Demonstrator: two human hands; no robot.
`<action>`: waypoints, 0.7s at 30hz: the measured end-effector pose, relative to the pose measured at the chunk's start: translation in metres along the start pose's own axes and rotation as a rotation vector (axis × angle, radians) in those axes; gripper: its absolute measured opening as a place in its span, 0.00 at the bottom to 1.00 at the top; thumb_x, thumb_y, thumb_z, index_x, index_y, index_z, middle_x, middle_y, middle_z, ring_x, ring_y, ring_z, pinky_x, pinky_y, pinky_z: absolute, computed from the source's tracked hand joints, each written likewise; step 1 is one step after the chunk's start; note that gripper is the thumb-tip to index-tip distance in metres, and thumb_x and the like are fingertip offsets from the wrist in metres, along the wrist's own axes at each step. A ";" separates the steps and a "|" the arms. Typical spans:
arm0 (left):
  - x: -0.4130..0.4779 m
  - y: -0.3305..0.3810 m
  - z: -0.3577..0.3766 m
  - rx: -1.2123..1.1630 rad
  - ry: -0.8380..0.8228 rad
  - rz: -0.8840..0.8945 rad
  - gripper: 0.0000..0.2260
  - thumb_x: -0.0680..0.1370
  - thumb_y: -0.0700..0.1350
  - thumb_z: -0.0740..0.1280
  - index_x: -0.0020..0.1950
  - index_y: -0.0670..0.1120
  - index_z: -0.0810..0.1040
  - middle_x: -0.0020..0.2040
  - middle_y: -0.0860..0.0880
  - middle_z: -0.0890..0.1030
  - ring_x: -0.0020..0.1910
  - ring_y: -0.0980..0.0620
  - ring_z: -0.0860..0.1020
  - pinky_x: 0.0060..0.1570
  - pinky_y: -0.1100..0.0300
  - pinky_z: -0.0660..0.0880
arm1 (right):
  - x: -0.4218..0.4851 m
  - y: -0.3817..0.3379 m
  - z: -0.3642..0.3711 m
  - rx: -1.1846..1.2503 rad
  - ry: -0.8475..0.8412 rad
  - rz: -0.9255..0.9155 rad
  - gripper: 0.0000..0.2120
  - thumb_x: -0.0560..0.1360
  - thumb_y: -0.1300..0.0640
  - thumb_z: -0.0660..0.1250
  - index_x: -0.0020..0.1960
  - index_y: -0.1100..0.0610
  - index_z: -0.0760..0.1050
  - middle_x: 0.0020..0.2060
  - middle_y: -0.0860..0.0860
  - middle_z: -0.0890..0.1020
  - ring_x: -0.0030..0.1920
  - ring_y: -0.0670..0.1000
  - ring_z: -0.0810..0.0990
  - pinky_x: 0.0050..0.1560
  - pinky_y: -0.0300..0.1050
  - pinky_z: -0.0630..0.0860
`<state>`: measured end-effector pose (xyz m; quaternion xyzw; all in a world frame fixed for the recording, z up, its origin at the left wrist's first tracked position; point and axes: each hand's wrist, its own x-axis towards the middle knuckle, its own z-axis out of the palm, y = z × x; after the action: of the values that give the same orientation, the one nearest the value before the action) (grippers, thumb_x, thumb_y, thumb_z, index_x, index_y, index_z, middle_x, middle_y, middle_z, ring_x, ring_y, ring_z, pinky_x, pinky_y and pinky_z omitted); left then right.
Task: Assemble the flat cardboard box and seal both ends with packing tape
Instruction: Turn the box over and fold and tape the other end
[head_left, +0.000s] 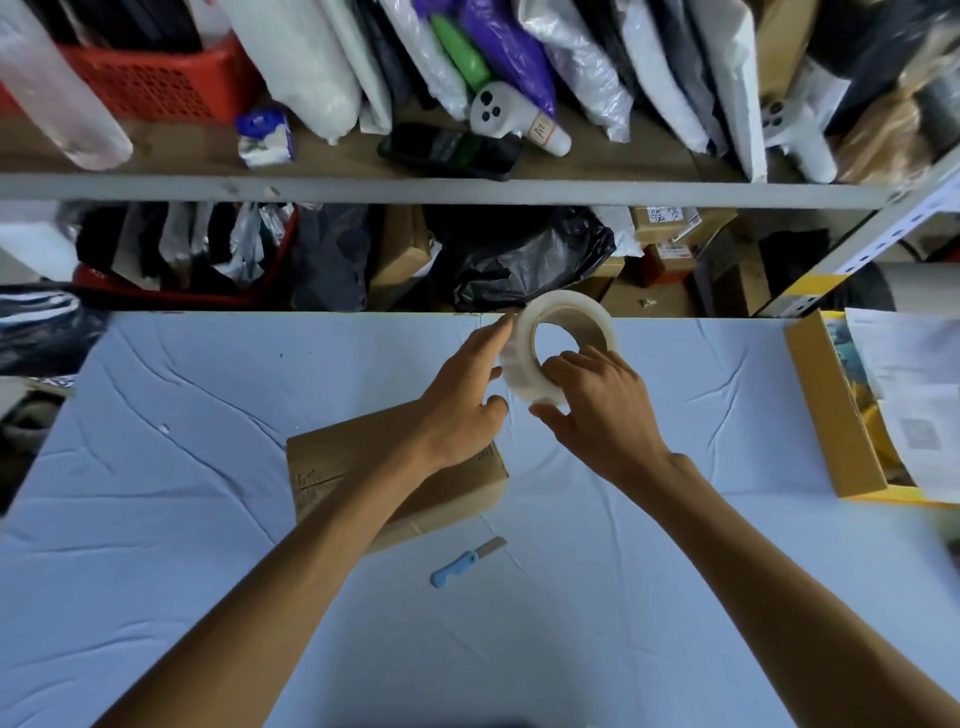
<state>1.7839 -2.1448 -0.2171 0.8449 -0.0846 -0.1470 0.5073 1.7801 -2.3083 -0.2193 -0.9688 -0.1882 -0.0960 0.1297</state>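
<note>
A roll of clear packing tape is held up above the table, beyond the box. My right hand grips the roll from the right, fingers through its core. My left hand touches the roll's left face, index finger stretched along its outer edge, thumb below. A brown cardboard box, folded up into a block, lies on the white sheet under my left forearm, which hides part of its top. A small blue-handled utility knife lies just in front of the box.
The table is covered by a creased white sheet. An open yellow-brown carton with papers stands at the right edge. Metal shelving packed with bags, boxes and a red basket rises behind the table.
</note>
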 end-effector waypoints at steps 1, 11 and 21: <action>-0.001 0.000 0.003 0.001 0.015 -0.005 0.34 0.77 0.33 0.63 0.77 0.53 0.52 0.77 0.53 0.58 0.73 0.50 0.65 0.59 0.65 0.65 | 0.000 -0.001 0.001 0.000 -0.003 0.005 0.14 0.63 0.57 0.79 0.44 0.59 0.80 0.35 0.53 0.83 0.36 0.55 0.79 0.40 0.48 0.77; -0.013 -0.005 0.020 0.007 0.207 0.035 0.32 0.76 0.36 0.67 0.76 0.48 0.57 0.73 0.48 0.64 0.68 0.54 0.67 0.53 0.81 0.63 | -0.002 -0.008 0.005 0.009 -0.025 0.043 0.12 0.63 0.58 0.79 0.42 0.59 0.79 0.33 0.53 0.82 0.36 0.55 0.78 0.39 0.46 0.74; -0.010 -0.008 0.032 -0.023 0.545 0.078 0.16 0.70 0.39 0.75 0.54 0.42 0.76 0.54 0.45 0.80 0.45 0.62 0.76 0.43 0.81 0.70 | 0.005 -0.009 0.001 0.061 -0.025 0.078 0.10 0.69 0.56 0.75 0.44 0.61 0.78 0.38 0.55 0.82 0.39 0.56 0.78 0.39 0.43 0.66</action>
<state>1.7638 -2.1654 -0.2365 0.8437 0.0241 0.1046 0.5260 1.7813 -2.2980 -0.2166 -0.9721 -0.1546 -0.0729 0.1606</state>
